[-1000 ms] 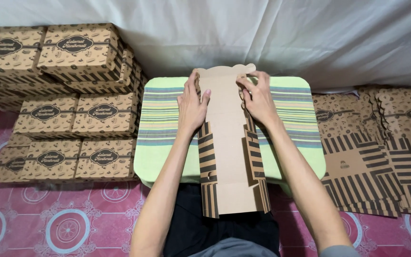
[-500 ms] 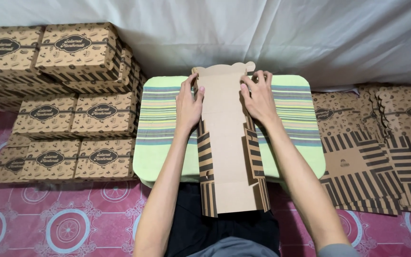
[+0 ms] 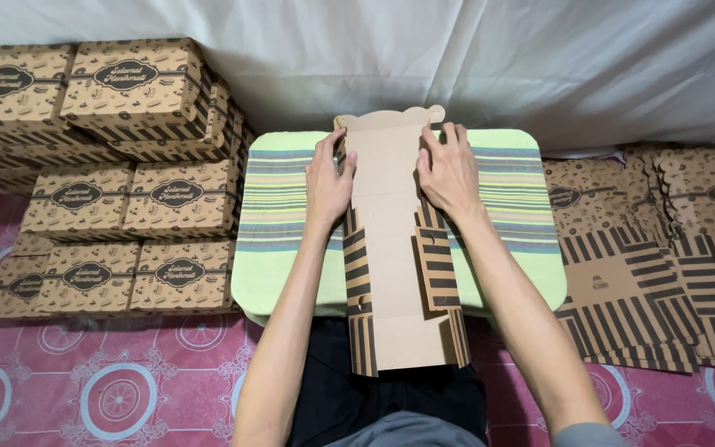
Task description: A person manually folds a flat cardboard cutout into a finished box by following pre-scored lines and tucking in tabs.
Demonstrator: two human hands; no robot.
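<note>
Head-down view, flat brown cardboard box blank (image 3: 391, 248) (striped side flaps) at frame centre on a green striped table (image 3: 523, 207), left hand (image 3: 328, 182) and right hand (image 3: 448, 174) gripping its upper side edges, assembled boxes (image 3: 126, 165) stacked upper left, flat blanks (image 3: 664, 248) piled right.

The flat brown cardboard box blank (image 3: 391, 248) carries dark stripes on its side flaps — the low green table (image 3: 506, 207) bears multicoloured bands; the floor mat (image 3: 126, 389) is pink with white circles.
</note>
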